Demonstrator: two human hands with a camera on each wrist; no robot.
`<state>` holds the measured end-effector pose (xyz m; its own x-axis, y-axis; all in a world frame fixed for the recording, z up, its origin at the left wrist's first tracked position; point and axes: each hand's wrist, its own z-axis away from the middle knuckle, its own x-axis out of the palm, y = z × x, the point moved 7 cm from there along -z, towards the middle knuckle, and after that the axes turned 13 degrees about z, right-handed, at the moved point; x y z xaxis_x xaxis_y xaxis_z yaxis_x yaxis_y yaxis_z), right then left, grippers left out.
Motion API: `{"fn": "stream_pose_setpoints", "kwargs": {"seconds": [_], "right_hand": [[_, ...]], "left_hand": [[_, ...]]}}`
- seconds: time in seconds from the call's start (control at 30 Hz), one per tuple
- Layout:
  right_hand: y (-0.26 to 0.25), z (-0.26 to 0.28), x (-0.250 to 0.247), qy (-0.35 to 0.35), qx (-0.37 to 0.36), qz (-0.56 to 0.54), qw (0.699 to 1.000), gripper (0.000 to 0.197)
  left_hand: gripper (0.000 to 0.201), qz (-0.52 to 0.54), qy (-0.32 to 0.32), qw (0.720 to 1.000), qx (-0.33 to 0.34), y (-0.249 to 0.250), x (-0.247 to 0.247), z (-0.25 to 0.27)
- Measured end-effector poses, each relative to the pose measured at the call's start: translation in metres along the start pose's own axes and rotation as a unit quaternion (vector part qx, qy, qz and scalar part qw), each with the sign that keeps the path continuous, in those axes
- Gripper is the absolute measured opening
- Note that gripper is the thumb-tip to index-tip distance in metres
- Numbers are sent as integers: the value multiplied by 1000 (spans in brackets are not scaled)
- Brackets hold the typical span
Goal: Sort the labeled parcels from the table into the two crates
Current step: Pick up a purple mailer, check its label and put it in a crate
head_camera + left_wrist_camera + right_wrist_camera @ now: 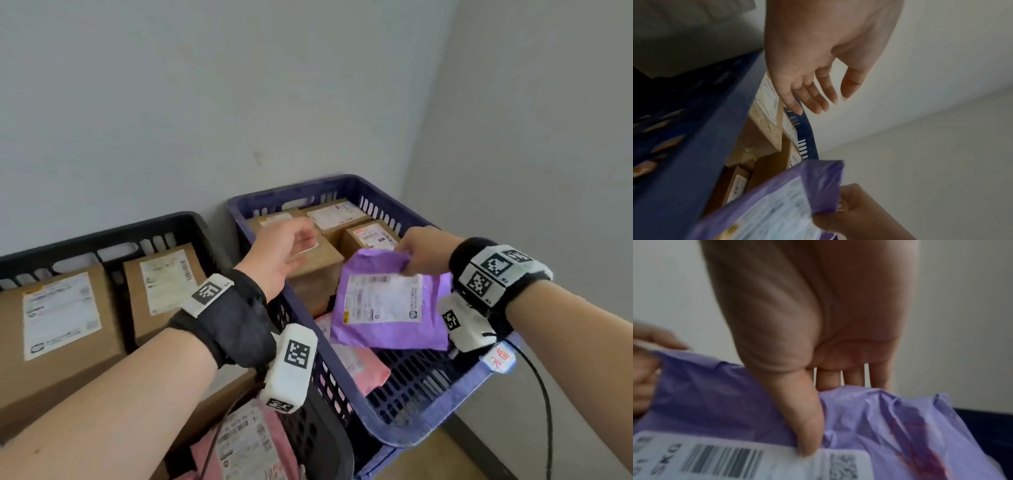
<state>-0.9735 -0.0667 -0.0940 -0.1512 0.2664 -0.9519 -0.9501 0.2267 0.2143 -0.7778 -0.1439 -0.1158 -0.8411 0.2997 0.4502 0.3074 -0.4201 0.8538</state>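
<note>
A purple mailer with a white shipping label hangs tilted over the blue crate. My right hand pinches its top edge. In the right wrist view the thumb presses on the label of the mailer, with the fingers behind the bag. My left hand hovers above the cardboard boxes in the blue crate, fingers relaxed and empty. The left wrist view shows the left hand spread above the crate's rim, and the mailer held by my right hand.
Several labeled cardboard boxes fill the back of the blue crate, with a pink mailer on its floor. The black crate on the left holds large boxes and another pink mailer. Grey walls meet behind the crates.
</note>
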Motion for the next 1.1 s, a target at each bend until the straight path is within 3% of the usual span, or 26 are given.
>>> {"fn": "stream_pose_setpoints", "kwargs": {"seconds": [0.13, 0.27, 0.47, 0.6, 0.67, 0.87, 0.93, 1.03, 1.1], "right_hand": [[-5, -21, 42, -111, -22, 87, 990, 26], [-9, -43, 84, -197, -76, 223, 952, 33], [-27, -54, 151, -244, -221, 287, 900, 29], [-27, -43, 188, -298, -257, 272, 878, 31], [-28, -47, 182, -285, -256, 263, 885, 35], [-45, -66, 131, -112, -262, 216, 934, 25], [-52, -61, 143, -156, -290, 211, 921, 25], [-55, -44, 179, -286, -351, 200, 869, 43], [-51, -45, 186, -297, -350, 194, 867, 47]], "left_hand": [[12, -29, -33, 999, -19, -14, 19, -16], [13, -54, -36, 997, -38, -22, 30, -24], [15, -73, -7, 997, -6, -15, 56, -45], [12, -95, -10, 995, -15, -29, 81, -61], [15, -109, -10, 993, -32, -43, 84, -66], [19, -165, 45, 984, -58, -67, 63, -76], [19, -168, 36, 984, -52, -67, 63, -77], [18, -170, 30, 984, -45, -67, 62, -78], [19, -166, 32, 985, -37, -66, 61, -78]]}}
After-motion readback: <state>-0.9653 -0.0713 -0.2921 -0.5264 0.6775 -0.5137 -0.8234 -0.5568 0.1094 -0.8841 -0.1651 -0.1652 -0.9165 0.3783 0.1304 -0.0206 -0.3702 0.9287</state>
